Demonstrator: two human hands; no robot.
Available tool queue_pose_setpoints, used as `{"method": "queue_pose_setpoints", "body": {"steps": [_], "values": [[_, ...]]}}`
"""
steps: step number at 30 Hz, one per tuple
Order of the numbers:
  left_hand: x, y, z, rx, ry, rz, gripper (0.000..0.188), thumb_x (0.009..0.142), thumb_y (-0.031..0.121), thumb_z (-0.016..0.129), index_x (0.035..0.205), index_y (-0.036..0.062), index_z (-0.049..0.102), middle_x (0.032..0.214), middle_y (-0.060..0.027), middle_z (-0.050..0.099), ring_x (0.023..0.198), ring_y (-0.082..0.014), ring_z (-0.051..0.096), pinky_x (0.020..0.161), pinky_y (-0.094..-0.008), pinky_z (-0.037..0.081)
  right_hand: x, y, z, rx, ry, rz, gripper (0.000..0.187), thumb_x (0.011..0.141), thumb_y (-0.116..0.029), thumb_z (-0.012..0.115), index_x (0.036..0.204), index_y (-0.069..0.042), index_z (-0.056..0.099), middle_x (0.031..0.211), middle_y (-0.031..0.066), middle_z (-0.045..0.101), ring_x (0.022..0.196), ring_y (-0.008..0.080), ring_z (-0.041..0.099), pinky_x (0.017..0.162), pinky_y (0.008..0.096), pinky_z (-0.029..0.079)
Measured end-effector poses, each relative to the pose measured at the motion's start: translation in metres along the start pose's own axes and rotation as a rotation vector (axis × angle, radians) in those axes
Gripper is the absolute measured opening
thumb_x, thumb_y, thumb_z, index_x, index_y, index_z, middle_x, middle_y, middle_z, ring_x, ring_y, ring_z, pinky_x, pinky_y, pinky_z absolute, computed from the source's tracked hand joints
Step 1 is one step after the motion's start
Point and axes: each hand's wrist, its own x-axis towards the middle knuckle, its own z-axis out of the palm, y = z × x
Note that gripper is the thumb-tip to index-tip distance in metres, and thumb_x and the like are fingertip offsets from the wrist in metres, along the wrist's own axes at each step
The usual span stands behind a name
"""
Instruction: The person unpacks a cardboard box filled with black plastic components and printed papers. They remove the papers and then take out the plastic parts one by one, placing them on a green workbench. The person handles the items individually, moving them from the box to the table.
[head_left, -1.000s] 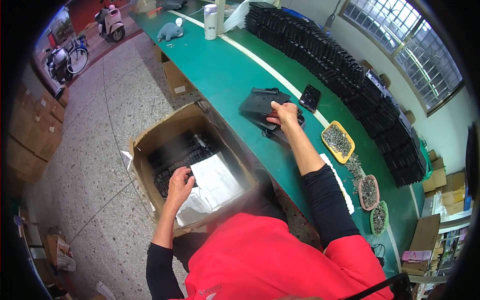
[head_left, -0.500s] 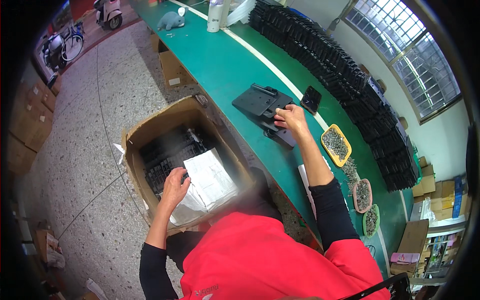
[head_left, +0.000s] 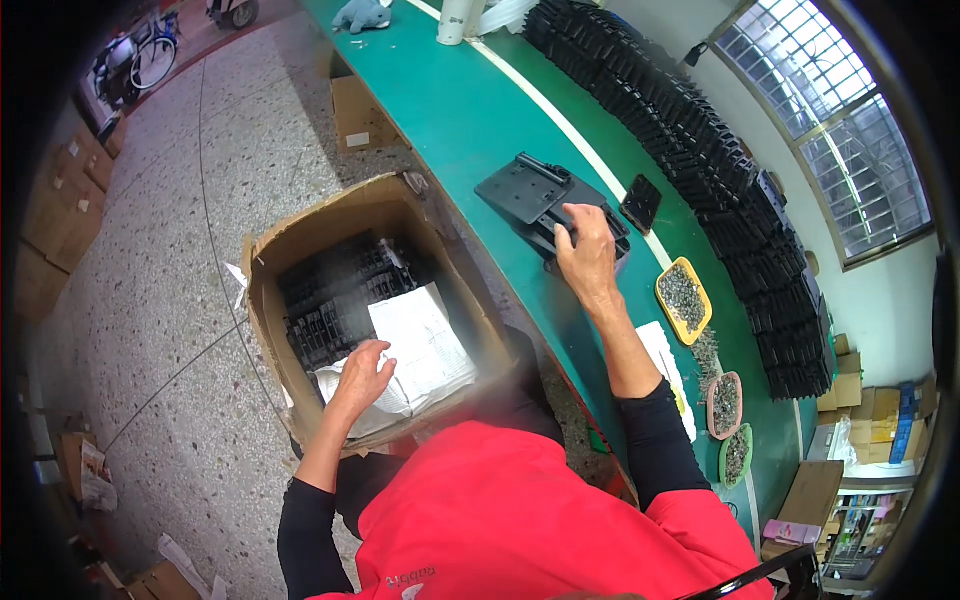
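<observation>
On the green table, a few black plastic parts [head_left: 525,190] lie together, one with a hinge-like bar along its far edge. My right hand [head_left: 592,250] reaches over their right end, fingers curled round a black plastic part whose underside is hidden. My left hand [head_left: 362,380] hovers at the near side of an open cardboard box [head_left: 330,218], thumb and fingers apart, holding nothing. Beneath and beside it are white paper sheets [head_left: 425,325], resting on rows of black parts [head_left: 335,295] inside the box.
A dark phone [head_left: 641,203] and yellow [head_left: 684,302], pink [head_left: 725,405] and green [head_left: 736,455] trays of small metal pieces stand to the right. Long stacks of black parts [head_left: 690,170] line the wall. White paper [head_left: 665,375] lies by my right forearm.
My right hand has shifted over the black parts, and the part under it has turned. My left hand has moved slightly to the right and down over the papers. The view has tilted a little.
</observation>
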Motion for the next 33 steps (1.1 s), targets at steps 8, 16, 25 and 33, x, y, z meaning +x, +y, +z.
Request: {"method": "queue_pose_setpoints", "body": {"steps": [8, 16, 25, 33], "values": [[0.004, -0.016, 0.017, 0.037, -0.023, 0.031, 0.034, 0.082, 0.016, 0.061, 0.107, -0.0054, 0.059, 0.101, -0.0223, 0.062, 0.084, -0.0327, 0.064, 0.074, -0.0388, 0.051, -0.008, -0.038, 0.066, 0.019, -0.296, -0.419, 0.021, 0.075, -0.009, 0.064, 0.095, -0.002, 0.063, 0.103, 0.015, 0.061, 0.096, 0.0326, 0.058, 0.082, 0.0413, 0.047], [0.01, -0.034, 0.023, -0.004, -0.137, -0.162, 0.031, 0.082, 0.015, 0.058, 0.102, -0.0088, 0.06, 0.1, -0.0295, 0.06, 0.095, -0.0421, 0.059, 0.085, -0.0451, 0.046, 0.027, -0.049, 0.114, -0.119, -0.312, -0.61, 0.021, 0.071, -0.012, 0.067, 0.091, -0.005, 0.065, 0.105, 0.0111, 0.06, 0.104, 0.0287, 0.053, 0.091, 0.0429, 0.041], [0.067, -0.092, 0.041, 0.092, -0.078, -0.273, 0.032, 0.079, 0.015, 0.062, 0.103, -0.0059, 0.062, 0.106, -0.024, 0.061, 0.1, -0.0359, 0.059, 0.087, -0.0404, 0.047, 0.008, -0.102, 0.221, 0.104, -0.877, -0.314, 0.021, 0.076, -0.016, 0.065, 0.092, -0.002, 0.067, 0.086, 0.0181, 0.065, 0.083, 0.0347, 0.062, 0.078, 0.0439, 0.049], [0.093, -0.165, 0.053, -0.102, 0.083, -0.45, 0.031, 0.078, 0.015, 0.062, 0.103, -0.0037, 0.061, 0.102, -0.0257, 0.06, 0.097, -0.0399, 0.058, 0.086, -0.0446, 0.046, -0.054, -0.034, 0.371, 0.011, -1.048, 0.315, 0.023, 0.082, -0.017, 0.06, 0.101, -0.004, 0.066, 0.097, 0.022, 0.065, 0.094, 0.0371, 0.062, 0.084, 0.0441, 0.049]]}}
